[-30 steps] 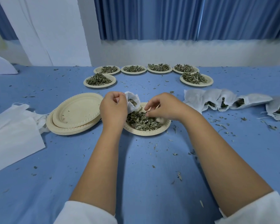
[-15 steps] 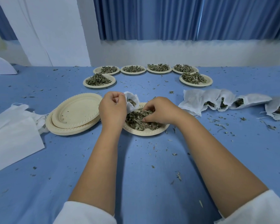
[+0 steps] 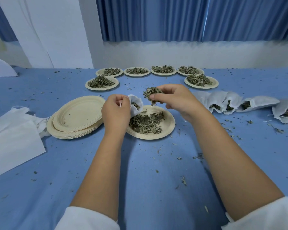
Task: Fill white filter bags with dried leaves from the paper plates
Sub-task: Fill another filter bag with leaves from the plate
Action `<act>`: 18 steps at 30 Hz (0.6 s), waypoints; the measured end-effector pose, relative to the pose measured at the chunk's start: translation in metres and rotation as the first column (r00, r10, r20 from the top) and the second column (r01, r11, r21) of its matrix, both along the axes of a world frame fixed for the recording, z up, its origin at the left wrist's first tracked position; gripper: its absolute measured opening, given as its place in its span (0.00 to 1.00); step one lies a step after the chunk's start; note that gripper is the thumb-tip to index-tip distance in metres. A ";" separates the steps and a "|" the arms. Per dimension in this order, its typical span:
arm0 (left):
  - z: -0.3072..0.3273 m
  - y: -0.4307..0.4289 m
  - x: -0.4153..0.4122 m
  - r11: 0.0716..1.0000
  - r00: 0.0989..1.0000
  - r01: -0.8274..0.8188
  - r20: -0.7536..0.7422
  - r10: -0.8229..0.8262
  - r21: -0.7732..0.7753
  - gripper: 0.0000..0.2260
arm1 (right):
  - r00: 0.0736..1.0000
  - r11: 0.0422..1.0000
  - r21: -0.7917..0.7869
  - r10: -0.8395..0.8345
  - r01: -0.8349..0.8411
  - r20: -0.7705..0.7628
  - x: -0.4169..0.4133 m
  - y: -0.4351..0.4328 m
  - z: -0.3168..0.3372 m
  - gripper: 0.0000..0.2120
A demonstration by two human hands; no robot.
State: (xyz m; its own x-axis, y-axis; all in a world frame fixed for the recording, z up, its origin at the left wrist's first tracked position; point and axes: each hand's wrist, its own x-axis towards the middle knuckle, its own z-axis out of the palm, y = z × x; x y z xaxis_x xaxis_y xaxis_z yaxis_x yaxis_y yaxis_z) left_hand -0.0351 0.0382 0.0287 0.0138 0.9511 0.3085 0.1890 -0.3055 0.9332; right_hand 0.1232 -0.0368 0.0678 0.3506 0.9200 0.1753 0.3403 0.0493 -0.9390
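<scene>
Blue tabletop (image 3: 143, 171), paper plate (image 3: 169, 125), dried leaves (image 3: 145, 123)

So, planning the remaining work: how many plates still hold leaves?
7 plates: four in the back row, one nearer at each end, one nearest, mid-table. None seem hidden.

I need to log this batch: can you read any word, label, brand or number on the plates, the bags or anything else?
None readable. The plate of dried leaves, the stack of empty plates, the filter bag in the left hand, the filled bags, the pile of flat white bags and the blue tablecloth all show no print.
</scene>
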 end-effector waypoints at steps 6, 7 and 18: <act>-0.001 0.000 0.002 1.000 1.000 0.010 -0.018 -0.010 0.003 0.04 | 0.971 0.996 -0.058 0.053 -0.068 -0.235 0.005 -0.001 0.003 0.09; -0.002 0.001 0.002 1.000 1.000 0.008 -0.019 -0.008 0.006 0.04 | 0.952 0.992 -0.053 0.091 -0.111 -0.294 0.006 -0.002 0.004 0.04; -0.001 0.002 0.004 0.999 0.998 -0.026 -0.055 0.028 0.024 0.04 | 0.812 0.964 -0.142 0.104 -0.224 -0.574 0.016 -0.007 0.002 0.04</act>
State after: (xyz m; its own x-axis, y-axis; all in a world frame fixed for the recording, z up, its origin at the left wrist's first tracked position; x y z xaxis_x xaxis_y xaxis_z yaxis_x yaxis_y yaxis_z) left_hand -0.0312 0.0403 0.0276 0.0058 0.9440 0.3300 0.2484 -0.3210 0.9139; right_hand 0.1395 -0.0438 0.0702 0.1734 0.9662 -0.1909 -0.2411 -0.1463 -0.9594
